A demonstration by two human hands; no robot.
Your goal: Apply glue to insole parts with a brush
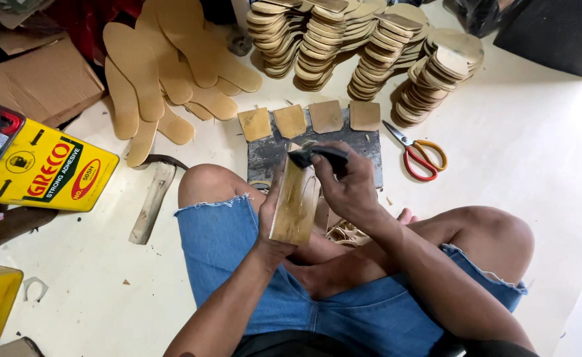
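My left hand (269, 221) grips a tan shoe insole piece (295, 205), held upright over my lap. My right hand (347, 188) holds a small black brush (319, 157) against the top end of that piece. Just beyond my hands lies a dark stone slab (370, 155) on the floor, with several small tan heel pieces (326, 116) lined up along its far edge.
Red-and-orange scissors (418, 153) lie right of the slab. Stacks of tan insole parts (363, 46) fill the back. Loose long insoles (165, 73) spread at back left. A yellow adhesive can (40, 168) and a hammer (152, 198) lie at left, cardboard (33, 79) behind.
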